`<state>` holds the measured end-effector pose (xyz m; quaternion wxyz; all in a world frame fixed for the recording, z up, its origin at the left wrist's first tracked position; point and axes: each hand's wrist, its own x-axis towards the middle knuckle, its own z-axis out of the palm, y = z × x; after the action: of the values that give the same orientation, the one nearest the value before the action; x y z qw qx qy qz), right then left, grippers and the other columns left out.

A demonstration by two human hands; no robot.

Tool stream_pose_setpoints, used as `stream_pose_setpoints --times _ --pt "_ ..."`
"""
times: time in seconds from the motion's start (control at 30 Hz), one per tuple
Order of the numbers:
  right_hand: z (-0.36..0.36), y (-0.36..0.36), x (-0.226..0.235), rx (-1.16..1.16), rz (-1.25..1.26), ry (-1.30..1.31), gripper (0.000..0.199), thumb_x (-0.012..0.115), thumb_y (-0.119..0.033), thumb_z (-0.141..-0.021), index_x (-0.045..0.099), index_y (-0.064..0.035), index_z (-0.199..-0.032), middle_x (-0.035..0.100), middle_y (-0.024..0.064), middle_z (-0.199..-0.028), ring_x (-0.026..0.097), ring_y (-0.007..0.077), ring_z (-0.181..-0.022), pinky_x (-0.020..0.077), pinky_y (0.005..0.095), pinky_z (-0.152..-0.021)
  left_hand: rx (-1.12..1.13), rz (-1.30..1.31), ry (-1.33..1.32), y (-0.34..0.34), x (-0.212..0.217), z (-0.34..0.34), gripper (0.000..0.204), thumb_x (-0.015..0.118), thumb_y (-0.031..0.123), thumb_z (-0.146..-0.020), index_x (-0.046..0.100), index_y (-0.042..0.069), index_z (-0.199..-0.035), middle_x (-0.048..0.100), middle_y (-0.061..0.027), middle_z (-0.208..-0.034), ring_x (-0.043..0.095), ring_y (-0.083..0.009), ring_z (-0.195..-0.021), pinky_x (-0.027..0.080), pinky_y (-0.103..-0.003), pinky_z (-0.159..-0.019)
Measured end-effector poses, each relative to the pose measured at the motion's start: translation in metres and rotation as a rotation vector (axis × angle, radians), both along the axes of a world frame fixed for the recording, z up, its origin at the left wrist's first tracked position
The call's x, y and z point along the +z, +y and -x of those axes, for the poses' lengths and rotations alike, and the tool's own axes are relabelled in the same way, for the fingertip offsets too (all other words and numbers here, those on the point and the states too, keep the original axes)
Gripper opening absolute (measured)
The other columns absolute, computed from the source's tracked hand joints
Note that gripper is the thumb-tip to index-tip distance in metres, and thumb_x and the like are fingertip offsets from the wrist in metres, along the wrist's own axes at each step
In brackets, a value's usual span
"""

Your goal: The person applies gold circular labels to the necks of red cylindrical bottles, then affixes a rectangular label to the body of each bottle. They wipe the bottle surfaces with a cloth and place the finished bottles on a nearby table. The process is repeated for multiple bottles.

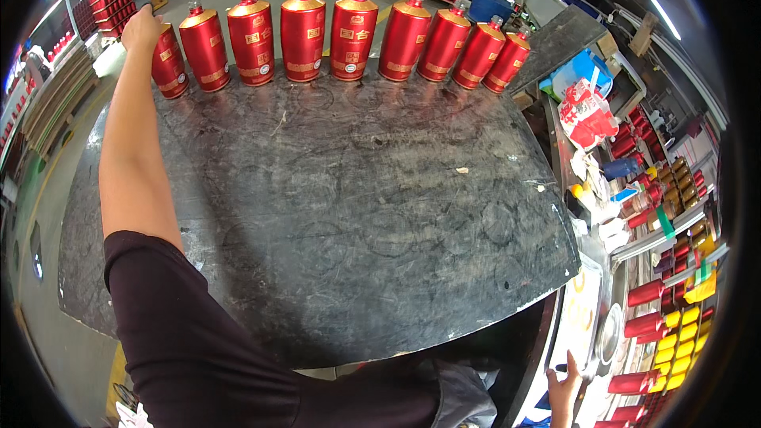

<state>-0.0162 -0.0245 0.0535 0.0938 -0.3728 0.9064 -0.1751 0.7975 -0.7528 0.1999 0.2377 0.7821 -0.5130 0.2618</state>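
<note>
A row of several red bottles with gold shoulders and clear caps stands upright along the far edge of a dark, scuffed table (357, 190). My left arm stretches out to the leftmost red bottle (169, 67). Up at its neck, my left hand (141, 29) is closed; the hand covers the bottle's top. Low on the right, my right hand (564, 390) has its thumb and forefinger apart, with nothing seen between them. It is beside a pale tray (585, 309) and a round metal dish (610, 334).
To the right, a bench carries a red-and-white bag (587, 115), a blue bag (583, 75) and a blue cup (621, 168). Racks beyond it hold red bottles (644, 325) and yellow pieces (678, 349). Flat stacked boards (63, 99) lie off to the left.
</note>
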Motion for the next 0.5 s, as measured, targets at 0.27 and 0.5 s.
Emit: stream_pose_setpoints --times 0.27,0.5 --pt "-0.005 0.013 0.002 -0.107 -0.052 0.023 0.073 0.075 0.001 -0.082 0.048 -0.0079 -0.15 0.052 0.0219 -0.146 0.048 0.0362 -0.139 0.0369 0.0469 -0.118 -0.039 -0.138 0.113 -0.01 0.014 -0.006 0.046 0.066 0.03 -0.095 0.058 0.015 -0.138 0.066 -0.0155 -0.133 0.063 -0.0345 -0.125 0.051 -0.049 -0.1" --pt "0.006 0.043 -0.014 -0.013 -0.08 0.099 0.072 0.079 -0.004 -0.081 0.052 -0.0115 -0.147 0.053 0.0168 -0.145 0.048 0.0338 -0.137 0.0407 0.0455 -0.114 -0.226 -0.026 -0.11 -0.079 -0.02 -0.105 0.059 0.068 0.021 -0.089 0.055 0.011 -0.145 0.066 -0.0207 -0.133 0.063 -0.0372 -0.124 0.05 -0.047 -0.103"
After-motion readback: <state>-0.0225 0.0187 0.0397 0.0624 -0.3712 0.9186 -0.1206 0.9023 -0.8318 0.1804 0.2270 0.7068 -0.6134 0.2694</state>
